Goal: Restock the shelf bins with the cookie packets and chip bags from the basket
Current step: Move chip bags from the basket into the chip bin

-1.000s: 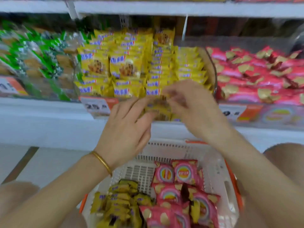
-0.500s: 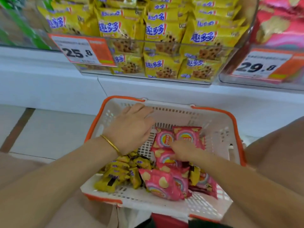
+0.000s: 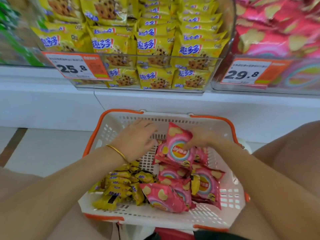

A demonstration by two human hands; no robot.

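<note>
- One chip bag (image 3: pixel 180 149) now stands tilted on edge above the heap, pinched at its right border by the right hand (image 3: pixel 202 141). Half a second ago that hand lay low among the bags and had lifted nothing.
- Left hand (image 3: pixel 136 141): fingers extended and holding nothing, hovering over the bare grid at the basket's 11 o'clock, much as it did half a second earlier. A thin gold bangle (image 3: pixel 117 151) circles the wrist.
- One second ago both hands were up at the cookie bin (image 3: pixel 155 58), 12 o'clock, tucking in yellow packets. Judged meaning: that load is delivered, and the work turns to the chip bin (image 3: pixel 277 40) at 2 o'clock.
- Basket (image 3: pixel 207 117), 6 o'clock: rigid white perforated plastic with an orange rim. Remaining stock: cookie packets (image 3: pixel 119 186) at its 7 o'clock, chip bags (image 3: pixel 206 186) from its centre to 4 o'clock.
- Materials: the chip bags are glossy pink film, puffed into pillow shapes with crimped ends. The cookie packets are smaller, flatter and made of crinkled yellow film. Both bins are clear and hard-walled with rounded corners, and carry orange-and-white price tags (image 3: pixel 76 68).
</note>
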